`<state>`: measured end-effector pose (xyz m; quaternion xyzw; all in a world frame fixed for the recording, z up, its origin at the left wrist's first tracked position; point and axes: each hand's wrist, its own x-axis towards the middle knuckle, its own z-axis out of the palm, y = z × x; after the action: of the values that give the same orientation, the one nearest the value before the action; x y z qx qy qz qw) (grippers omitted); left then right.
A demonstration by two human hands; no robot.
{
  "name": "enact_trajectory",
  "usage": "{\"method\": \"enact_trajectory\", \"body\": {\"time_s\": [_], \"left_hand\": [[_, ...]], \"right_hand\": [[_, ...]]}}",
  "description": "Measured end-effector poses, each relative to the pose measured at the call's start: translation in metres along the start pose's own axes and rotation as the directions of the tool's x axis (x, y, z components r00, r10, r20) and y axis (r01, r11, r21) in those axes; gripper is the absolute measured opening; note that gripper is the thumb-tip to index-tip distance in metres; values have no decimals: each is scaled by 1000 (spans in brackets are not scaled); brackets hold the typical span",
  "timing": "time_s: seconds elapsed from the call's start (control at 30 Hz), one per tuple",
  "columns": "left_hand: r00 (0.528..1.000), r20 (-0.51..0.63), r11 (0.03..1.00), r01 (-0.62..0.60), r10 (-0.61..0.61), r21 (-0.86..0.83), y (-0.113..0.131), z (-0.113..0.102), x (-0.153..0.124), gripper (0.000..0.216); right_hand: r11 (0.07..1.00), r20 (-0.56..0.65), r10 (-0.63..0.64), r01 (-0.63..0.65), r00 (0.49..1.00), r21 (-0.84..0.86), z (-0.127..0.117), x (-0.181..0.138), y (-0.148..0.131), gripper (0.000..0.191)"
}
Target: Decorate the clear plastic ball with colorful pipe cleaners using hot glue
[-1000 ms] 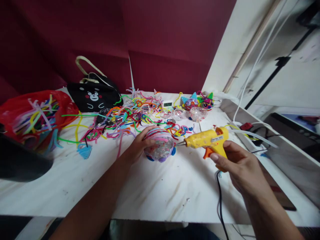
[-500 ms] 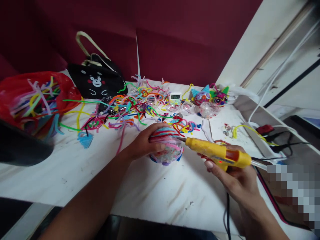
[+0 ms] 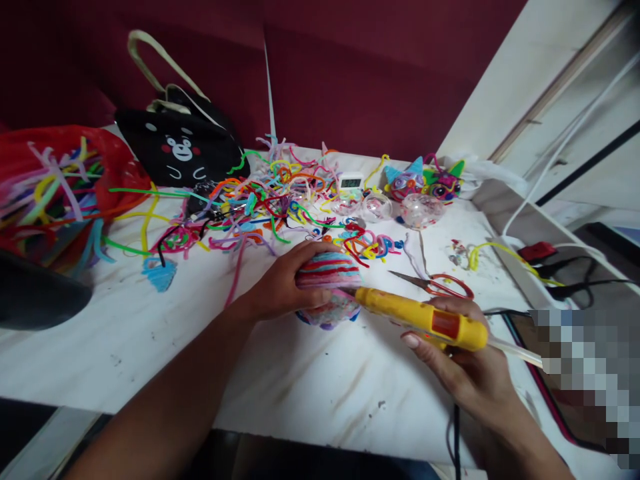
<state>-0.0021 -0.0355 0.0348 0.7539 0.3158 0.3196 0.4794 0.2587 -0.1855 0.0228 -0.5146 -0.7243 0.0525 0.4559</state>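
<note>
My left hand (image 3: 287,283) wraps around a clear ball (image 3: 333,297) partly covered in coloured pipe cleaners, resting on the white table (image 3: 300,387). My right hand (image 3: 463,363) grips a yellow glue gun (image 3: 425,320), its nozzle touching the ball's right side. A glue stick pokes out of the gun's back end. Red-handled scissors (image 3: 440,285) lie just behind the gun.
A heap of loose pipe cleaners (image 3: 260,200) spreads across the far table. A black bear bag (image 3: 180,153) and a red bag of pipe cleaners (image 3: 55,193) sit at the left. Clear balls (image 3: 377,208), a small timer (image 3: 351,182) and pipe-cleaner cat faces (image 3: 425,183) stand at the back. Cables lie right.
The glue gun swung from pointing level at the ball's side to a lower angle, nozzle now on the ball. My left hand shifted its hold on the ball. The view tilted down.
</note>
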Motion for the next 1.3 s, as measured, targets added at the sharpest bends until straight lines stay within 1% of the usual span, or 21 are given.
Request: {"method": "enact_trajectory", "body": {"time_s": [0.13, 0.2, 0.33, 0.4, 0.6, 0.8, 0.97, 1.17, 1.3], "left_hand": [[1000, 8, 1000, 13, -13, 19, 0, 1, 0, 68], [1000, 8, 999, -7, 6, 37, -1, 1, 1, 67], [998, 16, 996, -56, 55, 71, -3, 0, 2, 66], [998, 9, 994, -63, 62, 88, -3, 0, 3, 65], [999, -24, 994, -42, 45, 100, 2, 1, 2, 65], [999, -38, 997, -32, 35, 75, 1, 1, 2, 65], [999, -42, 997, -31, 34, 75, 2, 1, 3, 63], [999, -42, 999, -20, 22, 36, 3, 2, 2, 63], [999, -39, 999, -29, 30, 37, 2, 2, 2, 65]], "right_hand": [[1000, 1, -21, 21, 1000, 18, 1, -2, 1, 25], [1000, 5, -15, 15, 1000, 21, 2, -3, 0, 25], [997, 42, 72, -73, 997, 25, 2, -5, -1, 28], [996, 50, 90, -90, 995, 5, 2, -7, 0, 29], [999, 45, 23, -21, 999, -33, 5, -9, 2, 33], [998, 18, 33, -32, 999, -47, 5, -8, 5, 28], [999, 1, 25, -25, 1000, -30, 5, -9, 6, 29], [995, 11, 62, -61, 998, -77, 1, -8, 1, 19], [995, -21, 44, -46, 999, -90, 1, -10, 6, 24]]}}
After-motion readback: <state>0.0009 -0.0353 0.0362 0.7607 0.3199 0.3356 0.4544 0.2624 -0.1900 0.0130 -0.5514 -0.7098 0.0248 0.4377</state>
